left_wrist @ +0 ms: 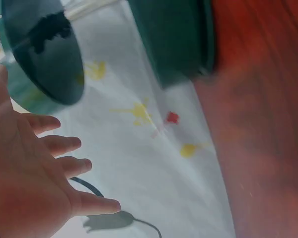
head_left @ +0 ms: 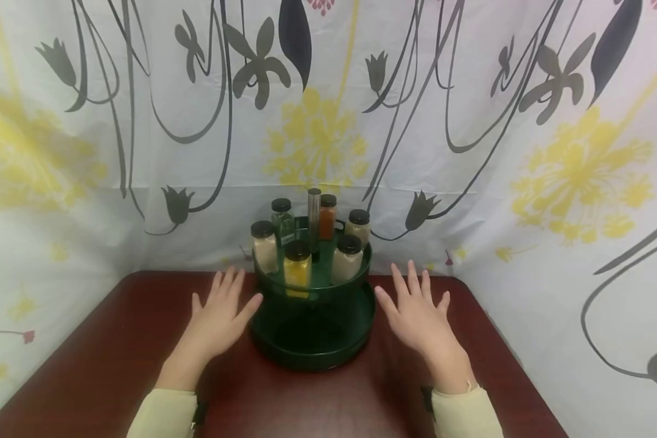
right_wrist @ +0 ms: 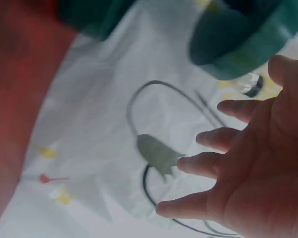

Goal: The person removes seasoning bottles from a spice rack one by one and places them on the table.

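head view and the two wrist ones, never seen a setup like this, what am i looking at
There is no machine, just a person's bare hands. The wide picture comes from a camera worn on the head; the two closer ones come from cameras on the wrists, each facing its own hand. On the dark red table is a green two-level stand. Its upper level carries six black-lidded jars around a metal post. The left hand and right hand are open on either side, holding nothing.
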### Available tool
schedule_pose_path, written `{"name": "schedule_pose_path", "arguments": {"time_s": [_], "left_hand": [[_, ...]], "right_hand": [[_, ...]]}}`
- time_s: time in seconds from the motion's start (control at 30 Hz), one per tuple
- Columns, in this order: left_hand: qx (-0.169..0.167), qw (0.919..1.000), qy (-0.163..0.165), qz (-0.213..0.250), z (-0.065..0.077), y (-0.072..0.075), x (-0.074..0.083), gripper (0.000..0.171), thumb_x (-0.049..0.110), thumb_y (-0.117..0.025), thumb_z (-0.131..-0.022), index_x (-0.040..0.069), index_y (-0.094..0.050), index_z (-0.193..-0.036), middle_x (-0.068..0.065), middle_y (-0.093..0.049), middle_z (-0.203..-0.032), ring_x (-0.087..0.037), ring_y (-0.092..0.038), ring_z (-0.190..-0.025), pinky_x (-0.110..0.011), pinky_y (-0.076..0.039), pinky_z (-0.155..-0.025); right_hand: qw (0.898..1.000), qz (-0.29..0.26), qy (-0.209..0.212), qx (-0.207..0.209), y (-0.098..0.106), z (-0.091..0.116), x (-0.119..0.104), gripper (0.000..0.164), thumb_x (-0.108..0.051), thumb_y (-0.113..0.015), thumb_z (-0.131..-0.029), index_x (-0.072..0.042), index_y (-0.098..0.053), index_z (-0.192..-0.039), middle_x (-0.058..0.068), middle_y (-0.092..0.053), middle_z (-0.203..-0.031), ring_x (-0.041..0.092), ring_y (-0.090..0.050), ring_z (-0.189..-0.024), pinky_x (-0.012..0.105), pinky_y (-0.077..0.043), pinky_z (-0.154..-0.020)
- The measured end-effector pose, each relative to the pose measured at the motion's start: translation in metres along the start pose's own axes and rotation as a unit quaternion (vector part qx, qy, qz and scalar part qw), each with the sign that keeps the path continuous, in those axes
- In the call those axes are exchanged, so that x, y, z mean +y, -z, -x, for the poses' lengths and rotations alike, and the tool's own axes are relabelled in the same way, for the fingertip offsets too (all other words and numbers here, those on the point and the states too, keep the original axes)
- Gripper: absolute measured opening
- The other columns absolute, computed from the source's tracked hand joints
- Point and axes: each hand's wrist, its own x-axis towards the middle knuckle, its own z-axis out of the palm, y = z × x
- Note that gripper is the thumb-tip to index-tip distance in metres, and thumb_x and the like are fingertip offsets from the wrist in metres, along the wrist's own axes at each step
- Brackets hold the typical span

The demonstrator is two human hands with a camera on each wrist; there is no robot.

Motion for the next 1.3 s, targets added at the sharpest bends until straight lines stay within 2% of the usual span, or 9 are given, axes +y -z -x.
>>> {"name": "schedule_pose_path", "arguments": {"time_s": [0.2,0.37,0.5,0.6,0.73,0.87,1.0,1.17,1.3], "left_hand": [[0.015,0.9997,-0.017,0.010,-0.005,0.003,0.020,0.093,0.073,-0.031,-0.107,0.008,-0.015,-0.172,-0.021,-0.011,-0.180,-0.050,-0.006,-0.165,-0.087,-0.003,-0.120],[0.027,0.9990,-0.026,0.023,-0.006,0.008,0.033,0.095,0.073,-0.034,-0.107,0.006,-0.015,-0.172,-0.021,-0.011,-0.179,-0.050,-0.011,-0.165,-0.080,-0.010,-0.125],[0.032,0.9986,-0.032,0.027,-0.006,0.003,0.040,0.098,0.074,-0.039,-0.105,0.005,-0.016,-0.171,-0.022,-0.015,-0.179,-0.047,-0.018,-0.164,-0.072,-0.019,-0.128],[0.033,0.9985,-0.031,0.032,-0.005,-0.004,0.043,0.099,0.072,-0.044,-0.105,0.005,-0.015,-0.171,-0.021,-0.017,-0.179,-0.044,-0.024,-0.164,-0.068,-0.028,-0.127],[0.033,0.9982,-0.023,0.043,-0.002,-0.013,0.042,0.099,0.067,-0.051,-0.105,0.005,-0.011,-0.172,-0.020,-0.020,-0.178,-0.041,-0.028,-0.163,-0.065,-0.035,-0.125],[0.028,0.9981,-0.020,0.050,0.000,-0.019,0.041,0.101,0.067,-0.050,-0.105,0.005,-0.006,-0.172,-0.020,-0.017,-0.179,-0.041,-0.027,-0.163,-0.065,-0.036,-0.124],[0.033,0.9973,-0.029,0.059,-0.003,-0.019,0.041,0.101,0.067,-0.049,-0.105,0.004,-0.005,-0.171,-0.020,-0.016,-0.179,-0.041,-0.027,-0.163,-0.065,-0.036,-0.124],[0.049,0.9976,-0.043,0.023,-0.006,-0.015,0.042,0.098,0.063,-0.051,-0.106,0.001,-0.010,-0.171,-0.023,-0.024,-0.176,-0.043,-0.033,-0.161,-0.064,-0.038,-0.123],[0.058,0.9975,-0.041,0.001,-0.005,-0.012,0.041,0.096,0.057,-0.055,-0.107,-0.001,-0.012,-0.170,-0.026,-0.027,-0.174,-0.044,-0.036,-0.159,-0.065,-0.041,-0.121]], "right_hand": [[0.999,-0.014,0.023,0.037,0.019,0.002,-0.026,0.089,-0.075,-0.033,-0.106,-0.023,-0.009,-0.174,0.018,0.002,-0.181,0.049,-0.001,-0.166,0.088,0.002,-0.119],[0.996,-0.020,0.045,0.073,0.030,0.001,-0.045,0.086,-0.066,-0.046,-0.107,-0.023,-0.014,-0.173,0.018,-0.013,-0.180,0.045,-0.023,-0.164,0.082,-0.014,-0.124],[0.992,-0.042,0.068,0.098,0.032,-0.005,-0.059,0.080,-0.056,-0.056,-0.107,-0.022,-0.024,-0.171,0.016,-0.025,-0.177,0.045,-0.035,-0.159,0.073,-0.028,-0.125],[0.989,-0.061,0.086,0.106,0.029,-0.010,-0.068,0.075,-0.051,-0.060,-0.107,-0.024,-0.028,-0.170,0.013,-0.027,-0.176,0.044,-0.040,-0.156,0.069,-0.040,-0.120],[0.986,-0.077,0.098,0.108,0.020,-0.016,-0.075,0.073,-0.047,-0.062,-0.107,-0.027,-0.029,-0.169,0.012,-0.028,-0.175,0.043,-0.044,-0.153,0.068,-0.046,-0.115],[0.984,-0.084,0.108,0.116,0.007,-0.020,-0.076,0.073,-0.038,-0.065,-0.107,-0.027,-0.029,-0.169,0.013,-0.039,-0.170,0.041,-0.054,-0.146,0.064,-0.050,-0.112],[0.975,-0.106,0.124,0.152,-0.001,-0.022,-0.076,0.073,-0.027,-0.069,-0.106,-0.023,-0.031,-0.168,0.015,-0.051,-0.158,0.037,-0.064,-0.133,0.059,-0.055,-0.109],[0.964,-0.123,0.131,0.196,-0.007,-0.023,-0.078,0.073,-0.020,-0.073,-0.103,-0.021,-0.036,-0.166,0.016,-0.060,-0.139,0.032,-0.067,-0.112,0.055,-0.059,-0.101],[0.958,-0.132,0.137,0.213,-0.010,-0.024,-0.081,0.071,-0.020,-0.075,-0.101,-0.021,-0.040,-0.164,0.016,-0.062,-0.141,0.033,-0.067,-0.115,0.054,-0.059,-0.103]]}}
